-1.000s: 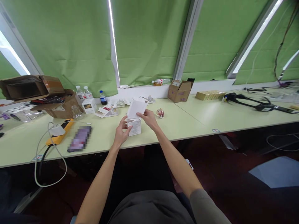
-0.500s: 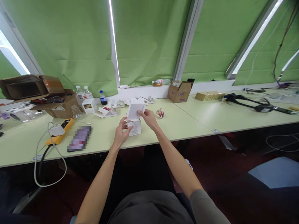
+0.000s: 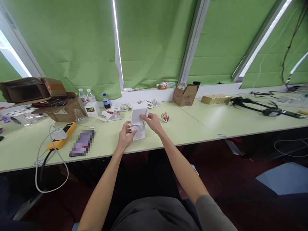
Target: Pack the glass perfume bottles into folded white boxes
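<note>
While left fingers (image 3: 126,126) clamp the box (image 3: 140,132), whose inside is hidden, right fingers (image 3: 144,118) pinch white card (image 3: 138,113).

1. Location type: indoor workroom or office; the exact use cannot be determined.
2. Work surface: long pale table (image 3: 192,136), with a seam between adjoining tops. A small label (image 3: 221,135) is located at the front edge.
3. Windows: green blinds (image 3: 149,41) cover the openings between metal frame bars (image 3: 194,38). Daylight enters at the gaps.
4. Electrical supply: a yellow power strip (image 3: 69,129) with a white charger (image 3: 59,134) lies on the table. Loose cables (image 3: 289,48) hang at far right.
5. Storage: an open brown carton (image 3: 184,97) stands near the wall, beside a row of gold boxes (image 3: 214,98).
6. Personal items: phone (image 3: 82,143); dark drink bottle (image 3: 106,102).
</note>
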A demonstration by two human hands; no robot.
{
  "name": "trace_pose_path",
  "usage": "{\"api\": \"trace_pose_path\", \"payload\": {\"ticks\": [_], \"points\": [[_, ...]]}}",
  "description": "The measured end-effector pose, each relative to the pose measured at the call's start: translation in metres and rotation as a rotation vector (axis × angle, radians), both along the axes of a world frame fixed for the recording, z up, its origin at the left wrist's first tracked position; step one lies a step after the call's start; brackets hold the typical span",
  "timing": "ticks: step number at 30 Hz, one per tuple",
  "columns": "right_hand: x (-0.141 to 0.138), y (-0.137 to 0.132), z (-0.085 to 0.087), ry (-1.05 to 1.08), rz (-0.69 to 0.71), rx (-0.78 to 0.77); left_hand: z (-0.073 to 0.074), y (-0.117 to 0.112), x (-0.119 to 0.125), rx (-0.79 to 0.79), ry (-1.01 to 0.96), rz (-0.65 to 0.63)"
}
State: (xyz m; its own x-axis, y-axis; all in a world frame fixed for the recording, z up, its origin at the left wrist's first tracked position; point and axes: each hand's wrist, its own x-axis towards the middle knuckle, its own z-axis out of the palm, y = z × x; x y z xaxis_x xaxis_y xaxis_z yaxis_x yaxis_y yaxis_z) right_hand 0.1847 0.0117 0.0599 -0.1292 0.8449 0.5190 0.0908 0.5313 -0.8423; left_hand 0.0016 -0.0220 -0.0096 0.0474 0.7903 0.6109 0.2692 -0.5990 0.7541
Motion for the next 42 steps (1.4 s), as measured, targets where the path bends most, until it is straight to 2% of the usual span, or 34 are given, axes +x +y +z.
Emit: {"api": "trace_pose_path", "payload": {"ticks": [5,13,27,38,42], "points": [[0.0002,-0.0009,0.0011,-0.034,-0.003,0.050,0.0009,-0.0007,0.0011,0.005,-0.011,0.003],[-0.0007,0.0015,-0.0017,-0.098,0.012,-0.033,0.0016,-0.0015,0.0013,-0.005,-0.020,-0.004],[-0.0020,0.0000,0.0065,-0.099,0.059,-0.144,0.0004,-0.0011,0.0008,0.011,0.015,-0.003],[-0.0008,0.0027,0.0079,-0.157,0.034,-0.099,0.0021,-0.0037,0.0026,0.067,0.072,0.056],[-0.0019,0.0004,0.0082,-0.170,0.016,-0.038,0.0027,-0.0045,0.0030,0.073,0.082,0.083]]}}
